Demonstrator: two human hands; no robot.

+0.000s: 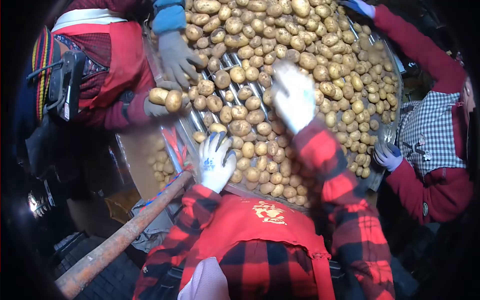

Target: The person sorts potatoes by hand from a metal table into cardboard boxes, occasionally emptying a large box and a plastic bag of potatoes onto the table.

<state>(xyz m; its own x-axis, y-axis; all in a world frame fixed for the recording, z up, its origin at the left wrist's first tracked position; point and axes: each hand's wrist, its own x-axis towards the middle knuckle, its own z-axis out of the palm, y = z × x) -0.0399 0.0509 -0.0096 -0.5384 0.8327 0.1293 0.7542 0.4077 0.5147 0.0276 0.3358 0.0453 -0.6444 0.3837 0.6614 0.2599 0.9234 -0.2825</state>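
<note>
Many potatoes (320, 40) cover a metal roller table (195, 120), whose bars show between them. My left hand (216, 159), in a white glove with blue fingertips, rests at the table's near left edge; its fingers are spread against the potatoes, and a potato (218, 128) lies just past the fingertips. My right hand (294, 95), in a white glove, is over the middle of the potatoes. Motion smears its fingers, so whether it holds anything cannot be made out.
A rusty pipe (125, 230) slants in at lower left, beside red straps (174, 145). At left, a person's gloved hands (177, 57) are at the potatoes, near two potatoes (166, 98). Another person's gloved hand (387, 155) touches the right edge.
</note>
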